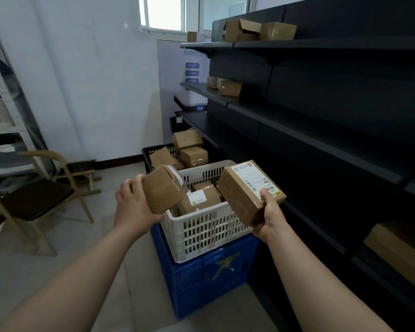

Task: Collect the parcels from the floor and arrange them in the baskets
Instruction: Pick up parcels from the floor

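Baskets first: a black slotted plastic basket (147, 155) at the back already holds several brown cardboard parcels (194, 156), and nearer, a white slotted plastic basket (201, 233) stacked on a blue plastic crate (201, 283) is partly filled with more taped brown boxes (199, 200). The task looks well under way; no parcel shows on the visible grey floor (120, 188), though much lies out of view. Two are not yet placed: a plain brown taped parcel (163, 190) over the white basket's left rim, and a white-labelled brown parcel (247, 190) above its right rim. The left hand (132, 204) grips the plain one, fingers curled round its near end; the right hand (268, 219) holds the labelled one from below, its thumb (265, 195) pressed on the top face.
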Tool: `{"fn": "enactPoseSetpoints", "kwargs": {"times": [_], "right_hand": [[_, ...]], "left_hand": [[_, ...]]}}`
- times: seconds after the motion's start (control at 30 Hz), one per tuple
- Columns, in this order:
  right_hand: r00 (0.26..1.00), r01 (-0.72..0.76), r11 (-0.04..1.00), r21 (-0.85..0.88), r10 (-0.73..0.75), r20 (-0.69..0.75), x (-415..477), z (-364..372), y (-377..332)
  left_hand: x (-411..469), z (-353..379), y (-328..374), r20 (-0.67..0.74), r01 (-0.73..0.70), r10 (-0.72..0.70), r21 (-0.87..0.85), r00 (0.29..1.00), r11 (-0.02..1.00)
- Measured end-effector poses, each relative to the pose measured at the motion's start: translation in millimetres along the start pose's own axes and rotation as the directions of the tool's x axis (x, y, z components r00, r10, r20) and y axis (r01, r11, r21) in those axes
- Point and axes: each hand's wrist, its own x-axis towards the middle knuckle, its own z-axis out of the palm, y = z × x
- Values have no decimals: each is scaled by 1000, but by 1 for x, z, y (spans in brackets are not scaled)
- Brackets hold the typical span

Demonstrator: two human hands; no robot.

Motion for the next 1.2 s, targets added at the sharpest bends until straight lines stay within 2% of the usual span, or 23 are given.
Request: {"fn": "enactPoseSetpoints", "kwargs": {"times": [0.17, 0.23, 0.33, 0.4, 0.5, 0.67, 1.0, 1.1, 1.2], "right_hand": [[994, -25, 999, 34, 28, -104, 39, 63, 2], [981, -12, 998, 63, 24, -192, 56, 88, 4], [921, 65, 990, 124, -12, -390, 82, 116, 10], [894, 113, 979, 169, -26, -448, 98, 127, 14], [859, 109, 971, 211, 15, -512, 117, 134, 18], [824, 45, 985, 166, 57, -564, 160, 134, 19], [816, -38, 995, 89, 82, -572, 272, 156, -5], [784, -128, 991, 44, 128, -607, 300, 160, -3], [773, -136, 987, 91, 163, -613, 319, 160, 3]], "left_hand": [[77, 18, -26, 117, -112, 117, -49, 986, 993], [111, 25, -38, 174, -150, 161, -71, 972, 986], [161, 42, -53, 255, -209, 226, -91, 940, 974], [190, 56, -59, 302, -256, 272, -92, 914, 962], [222, 84, -63, 366, -316, 325, -86, 872, 945], [262, 140, -53, 435, -371, 380, -109, 816, 922], [325, 230, -33, 534, -551, 494, -63, 686, 832], [338, 251, -37, 573, -590, 514, -64, 638, 805], [345, 269, -40, 615, -616, 525, -80, 588, 784]]}}
